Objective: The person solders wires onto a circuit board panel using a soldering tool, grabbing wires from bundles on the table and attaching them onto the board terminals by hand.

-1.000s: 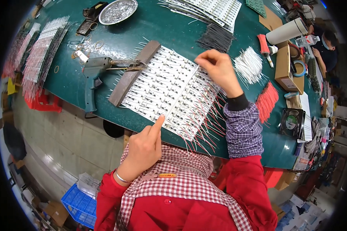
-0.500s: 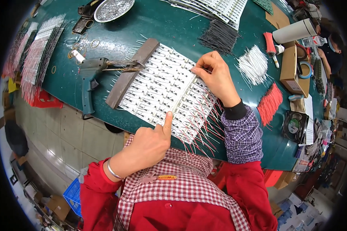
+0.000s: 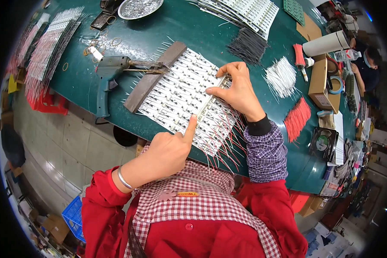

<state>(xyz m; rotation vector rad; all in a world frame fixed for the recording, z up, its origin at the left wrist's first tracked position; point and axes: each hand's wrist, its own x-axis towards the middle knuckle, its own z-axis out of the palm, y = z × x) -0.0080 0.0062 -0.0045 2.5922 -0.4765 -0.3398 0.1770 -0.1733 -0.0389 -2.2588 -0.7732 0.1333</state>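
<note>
A white circuit board panel (image 3: 172, 95), covered in rows of small black parts and thin white wires, lies before me on the green table. A narrow pale strip (image 3: 203, 105) crosses it, with red and white wires fanning out on its right. My left hand (image 3: 170, 150) presses its outstretched index fingertip at the strip's near end, other fingers curled. Towards the far end, my right hand (image 3: 241, 92) touches the panel, thumb and index finger apart. A dark bar (image 3: 152, 79) lies along the panel's left edge; the metal tip of a blue-grey soldering gun (image 3: 105, 84) rests over it.
Bundles of black wires (image 3: 247, 46), white wires (image 3: 281, 76) and red wires (image 3: 297, 120) lie right of the panel. More wired panels (image 3: 51, 51) stand far left. At the back are a metal dish (image 3: 137, 7) and stacked panels (image 3: 249, 15). A white bottle (image 3: 327, 44) lies by a cardboard box (image 3: 319, 84).
My right thumb has come away from the index finger and down onto the panel by the strip. My left index fingertip has shifted slightly up and right. The whole view has shifted a little.
</note>
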